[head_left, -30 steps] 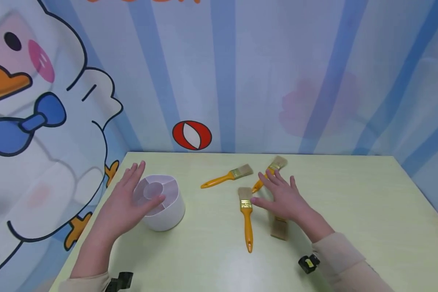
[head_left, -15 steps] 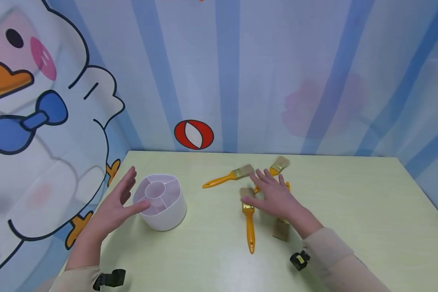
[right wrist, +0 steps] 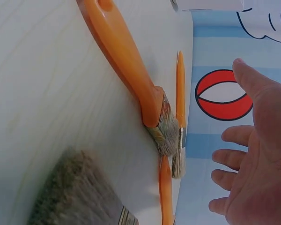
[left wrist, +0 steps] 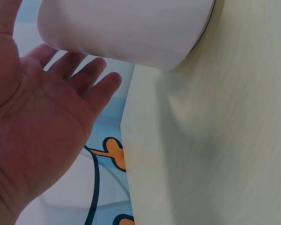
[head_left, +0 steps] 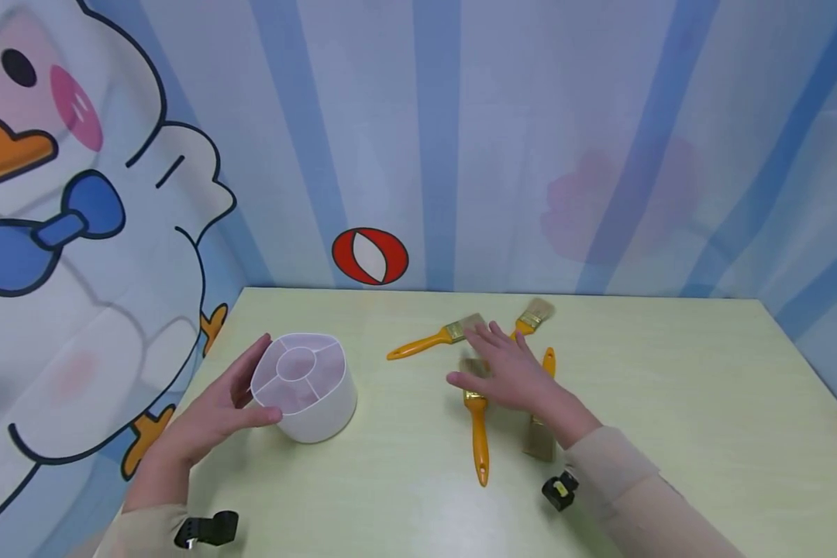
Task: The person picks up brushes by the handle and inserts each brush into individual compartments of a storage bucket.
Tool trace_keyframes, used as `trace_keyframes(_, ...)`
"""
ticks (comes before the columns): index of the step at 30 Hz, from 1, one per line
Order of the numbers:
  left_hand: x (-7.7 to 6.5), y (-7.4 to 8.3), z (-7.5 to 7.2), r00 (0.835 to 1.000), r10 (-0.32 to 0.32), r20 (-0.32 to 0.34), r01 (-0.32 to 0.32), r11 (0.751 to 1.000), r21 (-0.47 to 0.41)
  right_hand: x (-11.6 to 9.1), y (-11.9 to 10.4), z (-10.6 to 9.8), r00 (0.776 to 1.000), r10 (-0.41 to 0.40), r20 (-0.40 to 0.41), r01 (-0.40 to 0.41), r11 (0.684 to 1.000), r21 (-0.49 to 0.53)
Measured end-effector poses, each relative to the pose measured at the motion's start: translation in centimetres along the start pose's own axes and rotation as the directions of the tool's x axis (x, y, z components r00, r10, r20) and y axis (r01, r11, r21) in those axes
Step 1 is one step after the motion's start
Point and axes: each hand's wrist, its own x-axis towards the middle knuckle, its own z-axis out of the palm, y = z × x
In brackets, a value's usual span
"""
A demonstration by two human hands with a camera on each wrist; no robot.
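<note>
A round white organizer (head_left: 324, 418), split into compartments around a central ring, stands on the table at left. My left hand (head_left: 205, 422) curves loosely beside its left side, thumb at the front rim and fingertips at the back. In the left wrist view, the fingers (left wrist: 103, 89) sit close under the organizer's wall (left wrist: 122, 33), relaxed. My right hand (head_left: 509, 376) hovers, fingers spread and holding nothing, above paintbrushes with orange handles. It partly covers the front paintbrush (head_left: 480, 442), the back paintbrush (head_left: 533, 314) and the right paintbrush (head_left: 540, 442).
Another paintbrush (head_left: 421, 343) lies farther back, bristles pointing right. The pale table (head_left: 669, 387) ends at a cartoon-printed backdrop (head_left: 495, 155) behind and to the left. A black wrist camera (head_left: 560, 490) sits on the right sleeve.
My left hand has dropped from over the organizer to its left side, its thumb now by the front rim. My right hand has drifted slightly left over the paintbrushes.
</note>
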Motion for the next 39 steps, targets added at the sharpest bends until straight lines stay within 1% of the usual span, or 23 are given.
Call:
trace_keyframes(6,0.3,-0.4,-0.1,1.000,0.002,0.024,-0.001,1.000,-0.012,0.9,-0.6,0.2,1.000,-0.013,0.019,0.013,1.000,-0.011)
trace_keyframes(11,0.4,-0.7,0.1,1.000,0.000,0.023,0.001,0.999,-0.037,2.0,-1.0,0.5,0.999,-0.023,0.035,0.024,0.999,-0.027)
trace_keyframes(16,0.3,-1.0,0.3,1.000,-0.010,0.016,0.011,0.998,-0.061,2.9,-1.4,0.9,0.998,-0.023,0.055,0.026,0.998,-0.055)
trace_keyframes(23,0.6,-1.3,0.6,1.000,-0.025,-0.012,0.024,0.997,-0.077,4.2,-1.8,1.9,0.996,-0.004,0.092,0.014,0.994,-0.106)
trace_keyframes(28,0.5,-1.4,0.6,1.000,-0.017,-0.024,0.015,0.997,-0.074,4.9,-2.1,2.4,0.993,0.012,0.115,0.006,0.988,-0.155)
trace_keyframes(33,0.3,-1.4,0.8,0.999,-0.018,-0.034,0.015,0.997,-0.075,5.3,-2.1,2.9,0.993,0.013,0.121,0.012,0.979,-0.204)
trace_keyframes(39,0.3,-1.5,0.8,0.999,-0.008,-0.044,0.005,0.998,-0.058,5.6,-1.6,3.4,0.992,0.015,0.124,0.012,0.977,-0.213)
